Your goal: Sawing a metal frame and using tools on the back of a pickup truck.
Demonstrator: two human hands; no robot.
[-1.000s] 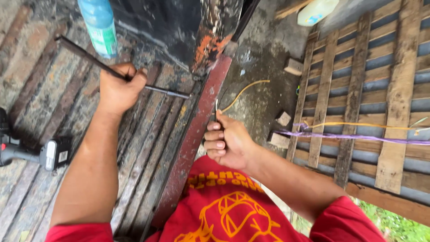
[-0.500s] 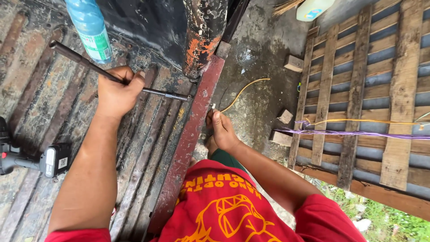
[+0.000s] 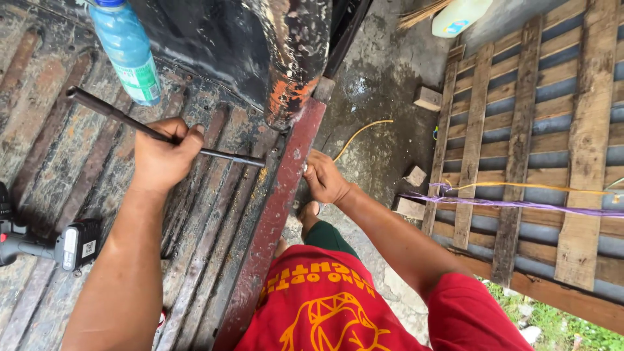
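A: What does the left hand (image 3: 162,159) hold?

B: Its fingers are clenched around a long, thin, dark metal rod (image 3: 156,133) lying slantwise over a rusty, ribbed metal truck bed (image 3: 58,162).

A: And the right hand (image 3: 325,179)?

B: Fingers curled against the worn red edge rail (image 3: 279,208); whether they grip anything, I cannot tell.

A: Nearby?

B: A blue plastic bottle (image 3: 127,52), a cordless drill (image 3: 45,244), a weathered wooden pallet (image 3: 533,143).

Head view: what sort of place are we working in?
Probably an outdoor yard or roadside repair spot, at the back of an old truck: a rusty ribbed metal bed, wet concrete ground, a wooden pallet and grass.
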